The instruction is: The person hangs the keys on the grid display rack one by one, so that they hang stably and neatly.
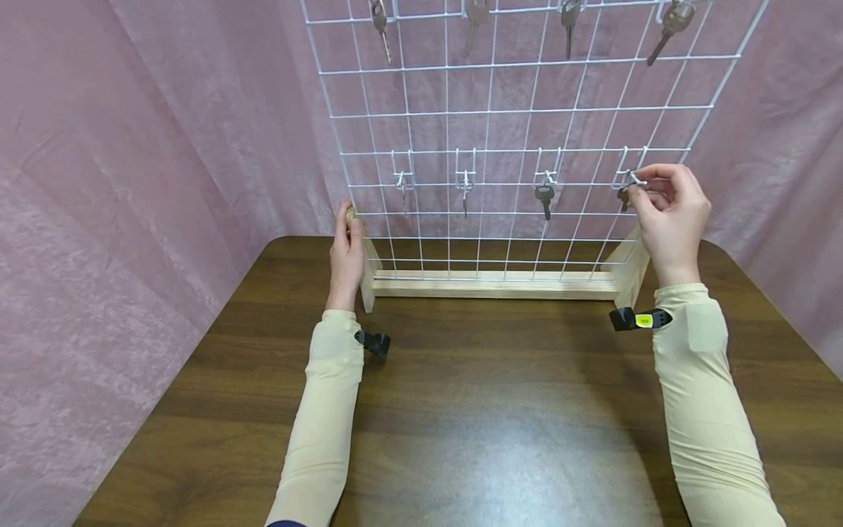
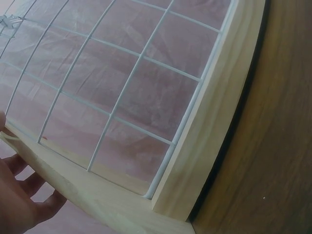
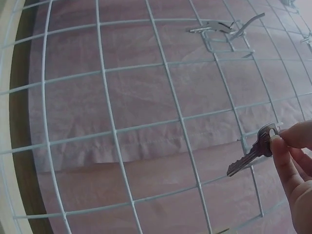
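Note:
At the lower row's right end, my right hand (image 1: 675,212) pinches a metal key (image 3: 256,148) by its head between thumb and fingertips. The key is at a white hook (image 1: 619,183) on the wire grid; whether the hook passes through its hole is hard to tell. Its toothed blade points away from the fingers in the right wrist view. My left hand (image 1: 345,252) grips the left side piece (image 2: 92,195) of the wooden stand, thumb on one face and fingers round the other.
A white wire grid (image 1: 448,67) stands on the wooden base (image 1: 494,288) near the brown table's (image 1: 461,395) far edge. Another key (image 1: 544,196) hangs on the neighbouring hook, with thin edge-on keys further left. Several keys hang along the top row, including one (image 1: 672,29) at right. Pink cloth (image 1: 197,146) hangs behind.

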`<act>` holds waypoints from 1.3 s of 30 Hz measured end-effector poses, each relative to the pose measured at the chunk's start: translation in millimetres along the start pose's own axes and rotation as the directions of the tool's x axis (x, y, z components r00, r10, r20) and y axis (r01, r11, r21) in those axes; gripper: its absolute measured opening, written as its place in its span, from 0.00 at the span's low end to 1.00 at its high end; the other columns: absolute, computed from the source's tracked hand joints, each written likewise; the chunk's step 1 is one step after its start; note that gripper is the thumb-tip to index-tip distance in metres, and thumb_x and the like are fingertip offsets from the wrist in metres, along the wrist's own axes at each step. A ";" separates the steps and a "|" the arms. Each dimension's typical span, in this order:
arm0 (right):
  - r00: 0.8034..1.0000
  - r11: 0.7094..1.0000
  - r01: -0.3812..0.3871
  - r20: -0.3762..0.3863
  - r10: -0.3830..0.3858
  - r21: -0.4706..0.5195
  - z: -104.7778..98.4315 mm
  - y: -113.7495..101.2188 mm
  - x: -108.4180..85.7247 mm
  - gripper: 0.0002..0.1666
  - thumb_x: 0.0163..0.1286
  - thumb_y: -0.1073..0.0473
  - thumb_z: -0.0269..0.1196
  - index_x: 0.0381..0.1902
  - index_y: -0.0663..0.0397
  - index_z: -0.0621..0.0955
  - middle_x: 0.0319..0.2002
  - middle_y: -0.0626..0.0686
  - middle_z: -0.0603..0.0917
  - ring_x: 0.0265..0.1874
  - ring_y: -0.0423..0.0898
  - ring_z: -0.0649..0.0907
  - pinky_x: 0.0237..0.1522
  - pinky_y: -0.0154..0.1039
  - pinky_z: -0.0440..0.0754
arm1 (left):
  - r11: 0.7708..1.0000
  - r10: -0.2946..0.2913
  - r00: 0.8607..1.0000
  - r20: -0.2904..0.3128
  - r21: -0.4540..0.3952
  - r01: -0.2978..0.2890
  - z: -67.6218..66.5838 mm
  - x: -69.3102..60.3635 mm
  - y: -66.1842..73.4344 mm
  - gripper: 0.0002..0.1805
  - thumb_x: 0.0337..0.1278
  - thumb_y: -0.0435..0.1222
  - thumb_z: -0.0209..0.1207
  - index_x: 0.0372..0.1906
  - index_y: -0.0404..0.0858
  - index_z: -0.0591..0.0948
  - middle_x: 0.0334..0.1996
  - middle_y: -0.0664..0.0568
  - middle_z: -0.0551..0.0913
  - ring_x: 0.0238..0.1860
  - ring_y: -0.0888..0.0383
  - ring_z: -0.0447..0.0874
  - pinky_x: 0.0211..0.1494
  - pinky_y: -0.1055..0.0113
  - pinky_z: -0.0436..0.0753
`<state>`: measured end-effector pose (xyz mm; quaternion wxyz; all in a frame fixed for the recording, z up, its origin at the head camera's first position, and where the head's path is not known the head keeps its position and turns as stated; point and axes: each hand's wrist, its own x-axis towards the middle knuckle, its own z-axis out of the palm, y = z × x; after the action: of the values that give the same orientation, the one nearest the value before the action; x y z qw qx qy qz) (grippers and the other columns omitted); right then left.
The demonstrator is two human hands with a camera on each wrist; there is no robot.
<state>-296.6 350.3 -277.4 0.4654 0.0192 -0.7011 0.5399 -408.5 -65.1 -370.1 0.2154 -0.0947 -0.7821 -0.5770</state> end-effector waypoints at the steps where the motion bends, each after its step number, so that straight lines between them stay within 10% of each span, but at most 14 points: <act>1: 1.000 1.000 -0.004 0.001 0.004 -0.011 0.1 0.4 0.4 0.14 0.59 0.76 0.63 0.36 0.52 0.85 0.35 0.40 0.79 0.32 0.31 0.81 0.36 0.19 0.78 | 1.000 0.000 1.000 -0.001 0.001 0.000 -0.3 -0.2 0.7 0.25 0.75 0.53 0.40 0.73 0.59 0.59 0.57 0.41 0.77 0.50 0.46 0.77 0.52 0.49 0.75; 26: 0.998 0.985 -0.055 -0.019 0.052 -0.164 -10.4 22.7 -14.8 0.08 0.65 0.67 0.60 0.40 0.55 0.83 0.32 0.29 0.79 0.31 0.26 0.79 0.36 0.18 0.74 | 1.000 0.002 1.000 -0.003 -0.007 -0.002 -0.8 -1.9 0.7 0.25 0.74 0.54 0.40 0.72 0.60 0.60 0.57 0.42 0.77 0.53 0.44 0.77 0.55 0.46 0.75; 39: 0.985 0.971 0.046 0.173 -0.005 -0.235 -16.8 16.3 -22.4 0.06 0.65 0.67 0.60 0.36 0.65 0.82 0.18 0.24 0.77 0.16 0.22 0.75 0.22 0.18 0.69 | 1.000 -0.028 1.000 0.002 0.005 0.028 -0.6 -2.3 2.5 0.25 0.75 0.52 0.40 0.73 0.60 0.59 0.64 0.42 0.73 0.57 0.42 0.77 0.58 0.45 0.75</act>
<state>-282.0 359.4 -304.7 0.4093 0.0184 -0.7978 0.4422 -405.4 -64.6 -368.8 0.2067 -0.0836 -0.7851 -0.5779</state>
